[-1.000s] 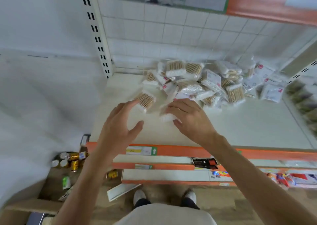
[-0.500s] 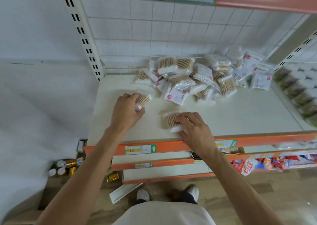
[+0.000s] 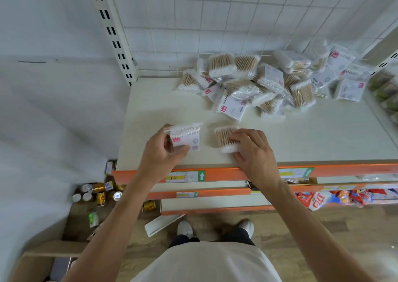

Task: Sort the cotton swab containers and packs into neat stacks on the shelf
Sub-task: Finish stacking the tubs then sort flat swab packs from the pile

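Shoes (image 3: 185,228) in white stand nearest, on the wooden floor below the shelf (image 3: 301,135); gold cans (image 3: 100,192) lie on the floor off the shelf's front left corner; an orange edge strip (image 3: 228,172) with a price label (image 3: 185,176) runs along the shelf's front. Just behind that strip the left hand (image 3: 160,154) pinches a cotton swab pack (image 3: 187,136) with a pink tag between thumb and curled fingers, the pack tilted up from the shelf; beside it the right hand (image 3: 254,152) rests bent fingers (image 3: 239,136) on a pack of wooden-stick swabs (image 3: 225,136) lying flat on the shelf, the two packs near but apart; farther back, against the shelf's white grid panel (image 3: 215,23), a loose pile of swab packs and containers (image 3: 269,83) sprawls toward the right end.
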Demonstrator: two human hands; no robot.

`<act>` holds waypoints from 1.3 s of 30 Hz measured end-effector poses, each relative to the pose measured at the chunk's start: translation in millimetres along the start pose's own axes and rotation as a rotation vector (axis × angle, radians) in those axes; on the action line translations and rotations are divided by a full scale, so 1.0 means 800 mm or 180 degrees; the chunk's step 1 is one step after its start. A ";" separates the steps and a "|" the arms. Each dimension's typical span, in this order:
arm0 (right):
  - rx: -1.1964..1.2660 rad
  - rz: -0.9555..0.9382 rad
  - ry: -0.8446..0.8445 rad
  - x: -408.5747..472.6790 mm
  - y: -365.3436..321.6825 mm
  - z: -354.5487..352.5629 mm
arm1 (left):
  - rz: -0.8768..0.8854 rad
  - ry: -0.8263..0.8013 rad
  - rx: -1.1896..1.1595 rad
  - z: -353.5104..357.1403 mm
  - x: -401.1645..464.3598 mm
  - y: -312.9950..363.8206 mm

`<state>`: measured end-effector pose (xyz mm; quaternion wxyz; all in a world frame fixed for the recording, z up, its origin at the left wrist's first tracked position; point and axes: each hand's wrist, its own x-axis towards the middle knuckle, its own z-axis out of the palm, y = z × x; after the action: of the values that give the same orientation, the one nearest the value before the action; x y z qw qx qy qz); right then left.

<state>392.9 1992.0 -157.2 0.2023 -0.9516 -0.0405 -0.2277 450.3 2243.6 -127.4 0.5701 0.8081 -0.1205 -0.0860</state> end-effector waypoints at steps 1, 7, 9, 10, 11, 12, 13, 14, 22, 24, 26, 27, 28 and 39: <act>0.0008 0.0011 0.0041 -0.001 0.000 0.002 | 0.0003 -0.0011 0.0008 0.001 0.000 -0.001; -0.0029 0.0075 0.0139 -0.005 -0.004 0.004 | 0.0237 -0.0159 0.0081 -0.001 0.000 -0.010; -0.0020 0.0104 0.0071 -0.003 -0.004 0.003 | 0.0240 -0.0155 0.0108 -0.003 0.002 -0.011; -0.0020 0.0104 -0.0004 -0.003 -0.006 0.001 | 0.0198 -0.0151 0.0083 -0.004 0.001 -0.011; 0.0024 0.0158 -0.0065 -0.002 -0.008 -0.002 | 0.0150 -0.0150 0.0040 -0.004 0.000 -0.010; 0.0221 0.0352 -0.0110 -0.001 -0.011 -0.006 | 0.0143 -0.0138 -0.0029 -0.004 -0.002 -0.008; 0.0514 0.0687 -0.0131 0.002 -0.016 -0.014 | 0.0135 -0.0127 -0.0068 -0.003 -0.004 -0.004; 0.0900 0.1025 -0.0127 0.003 -0.023 -0.023 | 0.0118 -0.0122 -0.0103 -0.002 -0.006 -0.001; 0.1998 0.1316 0.0027 -0.028 -0.022 -0.097 | 0.0089 -0.0361 -0.0153 0.042 -0.032 0.044; 0.2319 0.1644 0.0193 -0.044 -0.007 -0.116 | 0.0107 -0.0447 -0.0182 0.057 -0.042 0.059; 0.2423 0.1860 0.0324 -0.064 0.015 -0.141 | 0.0148 -0.0576 -0.0164 0.084 -0.051 0.074; 0.2401 0.1914 0.0338 -0.076 0.026 -0.152 | 0.0149 -0.0653 -0.0158 0.099 -0.055 0.082; 0.2369 0.1937 0.0362 -0.089 0.037 -0.163 | 0.0139 -0.0737 -0.0159 0.116 -0.058 0.090; 0.2055 0.2067 0.0461 -0.223 0.186 -0.287 | 0.0212 -0.1132 -0.0203 0.327 -0.101 0.158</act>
<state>162.7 1765.9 -105.1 0.5513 -0.7850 0.2052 -0.1941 288.7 1990.6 -95.6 0.5677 0.7573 -0.2433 -0.2124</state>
